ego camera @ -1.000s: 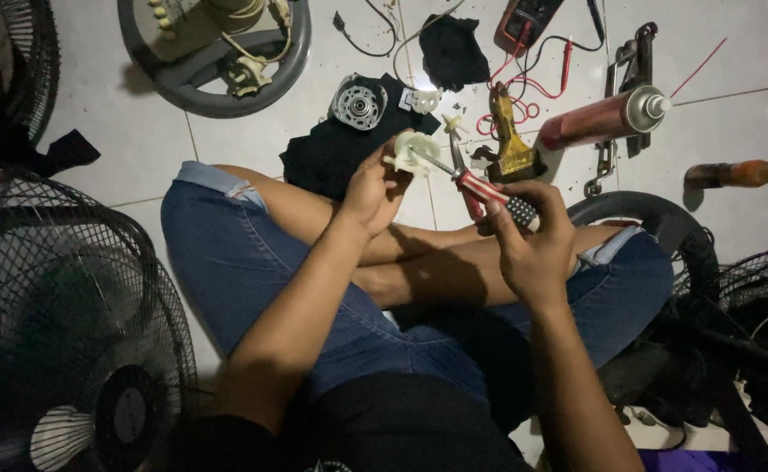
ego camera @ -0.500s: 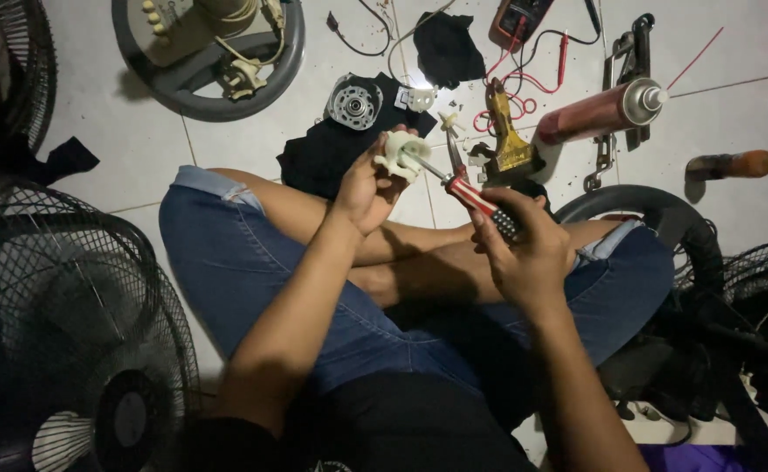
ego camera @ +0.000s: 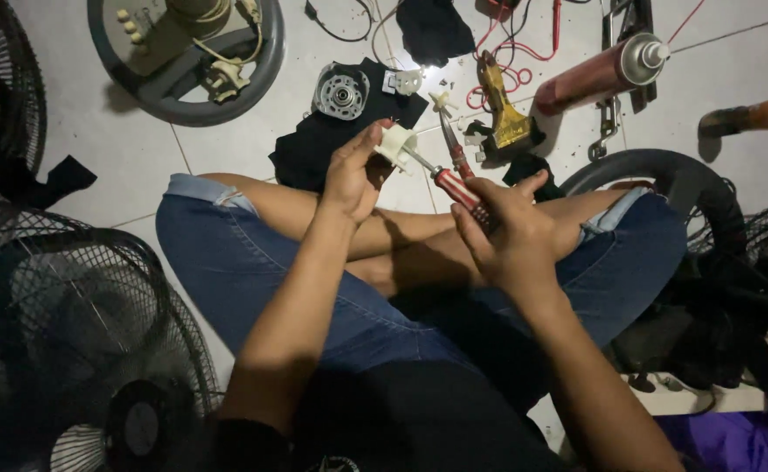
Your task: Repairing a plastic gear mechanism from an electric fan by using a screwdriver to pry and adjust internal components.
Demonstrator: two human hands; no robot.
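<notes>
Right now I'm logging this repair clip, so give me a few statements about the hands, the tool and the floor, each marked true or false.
1. The left hand holds a small white plastic part. True.
2. The right hand grips a red-handled screwdriver. True.
3. The screwdriver's tip points away from the white part. False: it meets the part.
4. The red spray can stands upright. False: it lies on its side on the white tiled floor.
5. The round metal motor piece rests on black cloth. True.
</notes>
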